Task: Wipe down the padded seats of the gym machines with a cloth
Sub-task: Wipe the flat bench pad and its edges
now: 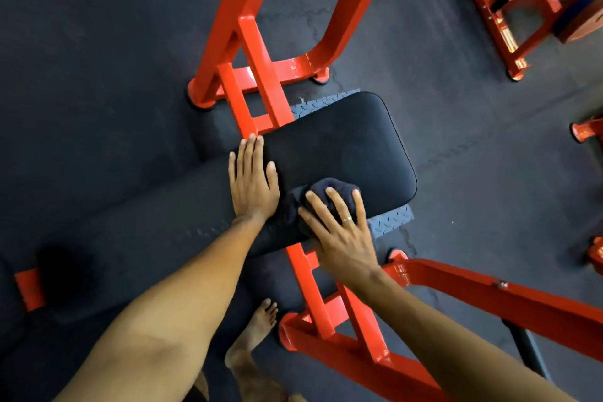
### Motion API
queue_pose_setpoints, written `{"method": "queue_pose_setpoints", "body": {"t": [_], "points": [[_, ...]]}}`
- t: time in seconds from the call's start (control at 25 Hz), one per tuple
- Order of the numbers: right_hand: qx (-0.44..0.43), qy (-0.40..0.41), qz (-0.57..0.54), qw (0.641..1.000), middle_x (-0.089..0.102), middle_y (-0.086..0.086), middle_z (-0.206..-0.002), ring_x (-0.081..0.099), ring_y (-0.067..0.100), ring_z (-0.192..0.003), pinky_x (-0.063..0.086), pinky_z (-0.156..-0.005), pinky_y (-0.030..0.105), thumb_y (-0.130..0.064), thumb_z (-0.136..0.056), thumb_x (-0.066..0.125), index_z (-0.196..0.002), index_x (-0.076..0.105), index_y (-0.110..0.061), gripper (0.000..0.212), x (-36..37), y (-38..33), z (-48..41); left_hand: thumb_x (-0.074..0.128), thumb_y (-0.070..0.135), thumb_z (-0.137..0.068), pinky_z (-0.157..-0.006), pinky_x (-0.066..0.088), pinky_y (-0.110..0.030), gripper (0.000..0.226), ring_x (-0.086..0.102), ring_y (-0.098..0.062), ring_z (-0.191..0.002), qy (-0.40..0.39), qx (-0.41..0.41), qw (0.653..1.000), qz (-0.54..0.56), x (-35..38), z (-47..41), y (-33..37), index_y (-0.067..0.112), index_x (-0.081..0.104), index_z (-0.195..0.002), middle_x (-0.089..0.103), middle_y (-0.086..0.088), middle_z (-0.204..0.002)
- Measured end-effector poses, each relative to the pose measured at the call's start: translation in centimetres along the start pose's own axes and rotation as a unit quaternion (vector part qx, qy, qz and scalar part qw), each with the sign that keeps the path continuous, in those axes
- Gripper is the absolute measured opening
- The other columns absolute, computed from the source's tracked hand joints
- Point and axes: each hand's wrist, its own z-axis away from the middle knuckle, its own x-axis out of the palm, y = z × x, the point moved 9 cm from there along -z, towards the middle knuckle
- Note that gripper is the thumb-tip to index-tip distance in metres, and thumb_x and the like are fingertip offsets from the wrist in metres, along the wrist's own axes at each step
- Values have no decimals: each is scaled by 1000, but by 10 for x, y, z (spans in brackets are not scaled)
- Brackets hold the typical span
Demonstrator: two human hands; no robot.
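Nearest the camera, a bare foot (257, 330) stands on the dark rubber floor (98, 42) beside the lower part of the red steel frame (326, 336), and two bare forearms reach forward over it. The right hand (339, 232) lies on top of a bunched dark cloth (328, 189), its grip wide: the fingers are spread and nearly straight, pressing down on the fabric rather than closing round it. A ring (347, 219) shows on one finger. The cloth sits on the near right part of the black padded seat (342, 147), close to the edge nearest the person. Just to its left, the left hand (253, 183) rests palm down on the seat's left end, its grip also wide, fingers straight and together, holding nothing; the fingertips reach the seat's far left edge by a red bar. A longer dark pad (146, 222) runs off to the left from under that hand. A grey patterned plate (393, 222) shows under the seat at its near right and far left corners. Beyond the seat, the red frame goes on up and away, its feet on the floor. Well apart at the top right stands a second red machine (522, 3).
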Motion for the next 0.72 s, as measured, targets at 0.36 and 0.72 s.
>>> {"method": "queue_pose_setpoints", "body": {"t": [0.36, 0.72], "points": [[230, 56, -12, 971, 37, 1, -161, 29, 39, -149, 6, -119, 71, -30, -93, 57, -139, 57, -26, 46, -26, 56, -52, 34, 28, -104, -127, 11, -45, 56, 19, -21, -155, -10, -5, 1000, 15, -2, 32, -7, 7, 32, -157, 27, -8, -165], [144, 84, 9, 986, 48, 1, -154, 39, 36, -145, 17, -118, 68, -30, -93, 65, -128, 67, -27, 35, -31, 82, 13, 32, 30, -105, -127, 10, -46, 58, 14, -21, -156, -16, -8, 1000, 4, -4, 58, -5, 8, 27, -158, 22, -8, -167]]}}
